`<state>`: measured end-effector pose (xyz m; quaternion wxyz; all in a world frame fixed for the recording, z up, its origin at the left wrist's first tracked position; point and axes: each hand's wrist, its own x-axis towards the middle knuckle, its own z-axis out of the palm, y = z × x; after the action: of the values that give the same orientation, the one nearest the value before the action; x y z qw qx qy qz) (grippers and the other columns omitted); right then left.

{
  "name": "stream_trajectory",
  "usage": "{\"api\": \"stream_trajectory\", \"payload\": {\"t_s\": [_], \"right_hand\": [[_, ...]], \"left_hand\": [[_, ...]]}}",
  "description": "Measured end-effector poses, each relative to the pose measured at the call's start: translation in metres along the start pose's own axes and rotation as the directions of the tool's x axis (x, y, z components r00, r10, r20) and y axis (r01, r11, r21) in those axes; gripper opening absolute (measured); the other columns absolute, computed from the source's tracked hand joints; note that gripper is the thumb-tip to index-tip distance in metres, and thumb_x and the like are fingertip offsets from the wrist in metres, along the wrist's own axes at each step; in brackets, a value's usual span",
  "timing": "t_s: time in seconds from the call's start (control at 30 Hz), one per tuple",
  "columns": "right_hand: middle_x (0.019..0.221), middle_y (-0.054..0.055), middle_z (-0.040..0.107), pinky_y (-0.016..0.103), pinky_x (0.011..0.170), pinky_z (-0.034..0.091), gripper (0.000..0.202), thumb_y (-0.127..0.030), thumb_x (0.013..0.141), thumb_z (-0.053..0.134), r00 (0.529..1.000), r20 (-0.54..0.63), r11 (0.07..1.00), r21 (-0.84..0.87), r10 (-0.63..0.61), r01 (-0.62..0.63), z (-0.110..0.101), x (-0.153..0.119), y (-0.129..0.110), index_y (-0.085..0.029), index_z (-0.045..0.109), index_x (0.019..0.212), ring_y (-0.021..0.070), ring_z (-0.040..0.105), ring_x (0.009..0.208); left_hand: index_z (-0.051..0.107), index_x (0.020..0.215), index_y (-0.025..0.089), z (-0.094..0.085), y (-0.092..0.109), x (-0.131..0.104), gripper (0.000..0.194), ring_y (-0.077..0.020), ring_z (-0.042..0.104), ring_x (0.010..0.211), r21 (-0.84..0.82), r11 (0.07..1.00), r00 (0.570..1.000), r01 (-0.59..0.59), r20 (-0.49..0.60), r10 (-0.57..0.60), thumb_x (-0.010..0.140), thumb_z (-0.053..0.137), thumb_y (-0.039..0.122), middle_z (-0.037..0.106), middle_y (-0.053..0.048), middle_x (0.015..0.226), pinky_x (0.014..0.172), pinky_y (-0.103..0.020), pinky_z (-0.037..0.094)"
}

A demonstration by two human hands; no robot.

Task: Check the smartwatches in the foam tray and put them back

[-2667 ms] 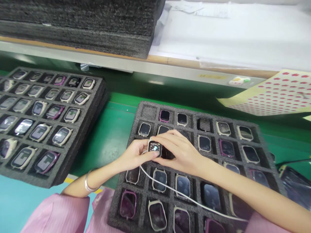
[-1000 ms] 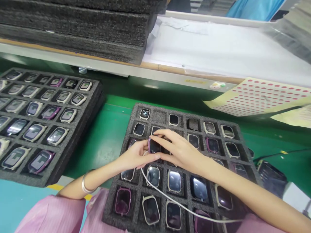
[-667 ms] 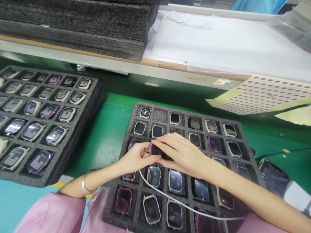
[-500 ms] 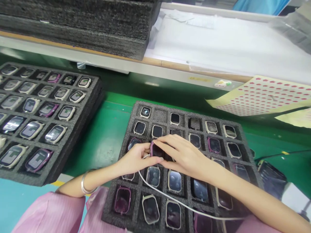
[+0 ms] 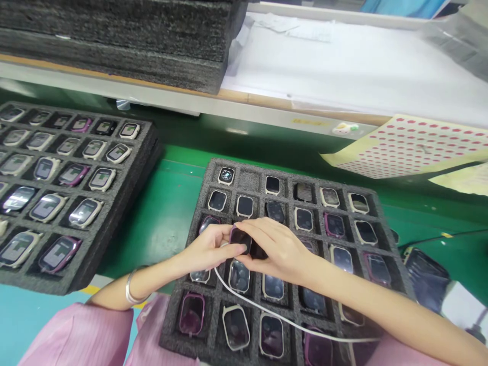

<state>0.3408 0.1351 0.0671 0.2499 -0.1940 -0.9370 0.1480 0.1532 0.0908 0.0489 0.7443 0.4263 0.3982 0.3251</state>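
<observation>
Between both hands is a smartwatch with a purple case and dark screen, held above a grey foam tray. My left hand grips it from the left, thumb over the screen's lower part. My right hand has its fingers closed around the top and right side. A white cable runs from under my left fingers across the tray to the right; its end is hidden. In the tray's pockets lie several watches, among them one with a lit dial at the top left.
A second foam tray of watches stands at the left on the green mat. Stacked black foam rests on the shelf behind. A sheet of red stickers hangs from the shelf edge. Dark devices lie at the right.
The held watch has shifted slightly left, and its dark screen now shows more. My left thumb lies farther over the screen. Both hands keep their hold.
</observation>
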Motion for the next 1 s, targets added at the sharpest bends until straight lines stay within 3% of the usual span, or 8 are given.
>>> {"api": "stream_trajectory", "payload": {"t_s": [0.13,0.3,0.63,0.77,0.87,0.93,1.0], "right_hand": [[0.102,0.014,0.07,0.041,0.077,0.058,0.041,-0.022,0.082,0.066,1.0,-0.02,0.999,0.034,-0.006,0.006,-0.001,0.001,0.001,-0.009,0.053,0.118,0.0255,0.067,0.09],[0.105,0.012,0.069,0.04,0.079,0.057,0.045,-0.026,0.082,0.068,0.999,-0.014,0.996,0.08,0.033,-0.031,-0.001,-0.001,0.002,-0.013,0.051,0.121,0.0246,0.067,0.093],[0.108,0.017,0.067,0.043,0.079,0.056,0.047,-0.03,0.084,0.068,1.0,-0.015,0.999,0.03,0.025,-0.024,0.004,-0.005,0.001,-0.008,0.05,0.122,0.0276,0.066,0.095],[0.111,0.016,0.066,0.045,0.082,0.054,0.044,-0.029,0.086,0.065,0.998,0.043,0.996,0.068,0.049,-0.052,-0.005,-0.002,0.002,-0.011,0.05,0.124,0.0277,0.063,0.098],[0.117,0.013,0.06,0.044,0.089,0.051,0.042,-0.034,0.086,0.065,0.991,0.119,0.979,0.187,0.063,-0.084,-0.019,0.008,0.019,-0.017,0.052,0.123,0.0267,0.058,0.107],[0.116,0.011,0.058,0.044,0.093,0.048,0.04,-0.036,0.086,0.065,0.99,0.075,0.97,0.206,0.118,-0.131,-0.023,0.019,0.041,-0.02,0.054,0.121,0.026,0.056,0.109],[0.11,0.011,0.057,0.045,0.093,0.047,0.036,-0.036,0.087,0.064,0.979,-0.024,0.974,0.11,0.202,-0.198,-0.018,0.031,0.067,-0.02,0.056,0.118,0.027,0.055,0.106]], "left_hand": [[0.058,0.091,0.011,0.001,0.0,-0.001,0.037,-0.0002,0.032,0.031,0.018,1.0,1.0,-0.019,-0.016,0.02,0.08,0.066,0.045,0.055,0.006,0.058,0.03,-0.017,0.02],[0.054,0.087,0.012,0.002,0.0,-0.001,0.033,-0.0009,0.032,0.033,0.036,0.999,1.0,-0.02,-0.009,0.02,0.082,0.064,0.043,0.044,0.009,0.053,0.03,-0.016,0.021],[0.054,0.095,0.012,0.0,-0.005,-0.001,0.036,-0.0029,0.032,0.031,0.079,0.997,1.0,0.009,0.0,-0.009,0.084,0.061,0.045,0.041,0.01,0.049,0.031,-0.017,0.02],[0.055,0.095,0.013,0.0,-0.007,0.001,0.027,-0.0057,0.042,0.05,0.127,0.988,0.995,-0.087,-0.028,0.091,0.085,0.061,0.037,0.05,0.005,0.065,0.045,-0.019,0.034],[0.052,0.104,0.015,0.001,-0.006,0.002,0.03,-0.007,0.042,0.06,0.154,0.98,0.993,-0.122,0.02,0.12,0.083,0.064,0.034,0.053,0.002,0.08,0.054,-0.021,0.036],[0.049,0.105,0.016,0.001,-0.004,0.003,0.032,-0.0058,0.038,0.056,0.188,0.979,0.994,-0.085,0.087,0.069,0.083,0.064,0.034,0.053,0.002,0.083,0.051,-0.021,0.032],[0.049,0.101,0.016,0.001,-0.004,0.003,0.029,-0.0052,0.036,0.055,0.25,0.965,0.991,-0.074,0.125,0.044,0.083,0.063,0.033,0.055,0.001,0.086,0.049,-0.021,0.03]]}}
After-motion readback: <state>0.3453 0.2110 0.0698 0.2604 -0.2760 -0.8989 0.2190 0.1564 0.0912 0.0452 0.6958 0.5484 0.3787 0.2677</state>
